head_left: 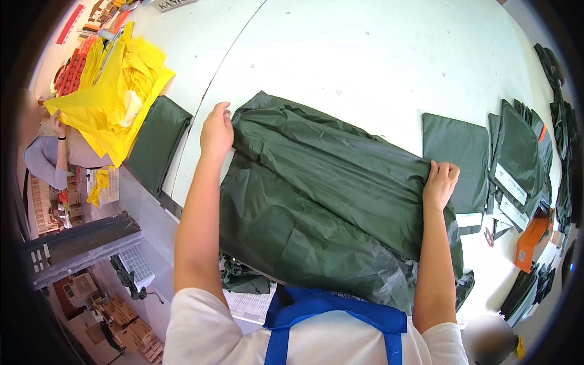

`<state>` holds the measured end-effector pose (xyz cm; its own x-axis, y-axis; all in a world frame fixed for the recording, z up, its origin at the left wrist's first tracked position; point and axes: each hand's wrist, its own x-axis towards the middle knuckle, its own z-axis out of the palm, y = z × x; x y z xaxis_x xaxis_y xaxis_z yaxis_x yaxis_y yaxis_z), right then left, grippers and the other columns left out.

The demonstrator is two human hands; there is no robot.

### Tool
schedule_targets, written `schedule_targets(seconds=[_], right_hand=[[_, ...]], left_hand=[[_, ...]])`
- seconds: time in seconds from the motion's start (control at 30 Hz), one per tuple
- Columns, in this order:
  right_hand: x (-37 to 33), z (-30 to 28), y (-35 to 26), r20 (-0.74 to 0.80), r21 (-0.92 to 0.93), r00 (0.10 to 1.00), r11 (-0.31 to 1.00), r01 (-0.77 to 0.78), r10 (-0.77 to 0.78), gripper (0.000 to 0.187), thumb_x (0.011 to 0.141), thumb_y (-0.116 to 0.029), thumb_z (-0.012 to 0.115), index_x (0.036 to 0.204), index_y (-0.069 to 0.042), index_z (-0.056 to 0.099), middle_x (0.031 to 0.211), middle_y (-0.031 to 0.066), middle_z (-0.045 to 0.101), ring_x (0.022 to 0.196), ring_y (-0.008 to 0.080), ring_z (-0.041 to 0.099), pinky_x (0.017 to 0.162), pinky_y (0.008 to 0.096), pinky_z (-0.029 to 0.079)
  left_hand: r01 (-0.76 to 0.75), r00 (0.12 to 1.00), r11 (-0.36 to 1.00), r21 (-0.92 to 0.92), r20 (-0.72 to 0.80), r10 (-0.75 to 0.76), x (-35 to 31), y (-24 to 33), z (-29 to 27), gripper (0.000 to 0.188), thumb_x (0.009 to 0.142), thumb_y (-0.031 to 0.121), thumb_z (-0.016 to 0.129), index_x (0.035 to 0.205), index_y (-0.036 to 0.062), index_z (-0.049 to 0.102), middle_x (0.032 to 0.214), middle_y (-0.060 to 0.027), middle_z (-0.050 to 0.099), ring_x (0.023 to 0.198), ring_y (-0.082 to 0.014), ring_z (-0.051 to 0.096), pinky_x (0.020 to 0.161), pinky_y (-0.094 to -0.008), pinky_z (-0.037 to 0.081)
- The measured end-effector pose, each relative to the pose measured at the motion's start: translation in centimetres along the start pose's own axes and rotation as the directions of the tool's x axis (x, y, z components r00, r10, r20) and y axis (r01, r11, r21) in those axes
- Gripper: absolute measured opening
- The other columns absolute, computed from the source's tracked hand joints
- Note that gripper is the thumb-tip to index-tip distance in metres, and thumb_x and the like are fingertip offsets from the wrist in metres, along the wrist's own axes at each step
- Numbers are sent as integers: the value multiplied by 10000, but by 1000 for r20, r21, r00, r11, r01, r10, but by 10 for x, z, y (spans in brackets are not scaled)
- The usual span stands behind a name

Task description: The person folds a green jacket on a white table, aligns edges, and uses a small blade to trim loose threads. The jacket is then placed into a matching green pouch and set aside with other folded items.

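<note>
A large piece of dark green waterproof fabric (316,182) lies creased across the white table, its near side hanging toward my blue apron. At its left edge my left hand (217,131) is closed, with the fingers pointing away from me and the thumb side hidden against the cloth. My right hand (440,184) pinches the right edge, fingers bent over it. Between the two hands the fabric is drawn into long folds running left to right. Whether it is a garment or a plain panel does not show.
Folded dark green pieces lie to the right (456,158) and left (159,140) on the white table (365,61). More green bundles (517,146), scissors (490,236) and an orange box (532,240) are at far right. At left, another person (48,155) handles yellow fabric (131,79).
</note>
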<state>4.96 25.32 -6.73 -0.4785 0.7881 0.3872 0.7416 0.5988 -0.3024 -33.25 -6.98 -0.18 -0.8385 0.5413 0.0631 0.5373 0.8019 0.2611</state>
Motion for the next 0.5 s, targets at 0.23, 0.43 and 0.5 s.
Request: schedule_targets(seconds=[0.23, 0.43, 0.5], right_hand=[[-2, -1, 1, 16, -1, 1000, 1000, 19, -19, 202, 893, -197, 631, 845, -23, 540, 950, 135, 528, 919, 339, 519, 807, 429, 438], [0, -6, 11, 110, 55, 992, 996, -76, 70, 215, 871, -198, 657, 923, -28, 537, 945, 141, 561, 896, 349, 539, 806, 433, 444], [8, -20, 21, 257, 119, 960, 982, -149, 114, 262, 847, -192, 679, 998, -27, 542, 974, 155, 591, 901, 356, 564, 813, 423, 456]], left_hand=[[171, 977, 893, -416, -43, -207, 37, 33, 41, 292, 887, 308, 606, 850, 20, 631, 731, -142, 643, 705, -285, 626, 687, -388, 478], [-163, 986, 861, -481, -116, 122, 52, 25, 57, 359, 826, 145, 672, 1167, 91, 572, 1162, -137, 592, 1021, -300, 569, 865, -374, 470], [-297, 936, 942, -158, 149, 320, 66, 29, 48, 541, 780, 106, 701, 1279, 183, 509, 1263, -92, 517, 1170, -299, 482, 965, -410, 431]])
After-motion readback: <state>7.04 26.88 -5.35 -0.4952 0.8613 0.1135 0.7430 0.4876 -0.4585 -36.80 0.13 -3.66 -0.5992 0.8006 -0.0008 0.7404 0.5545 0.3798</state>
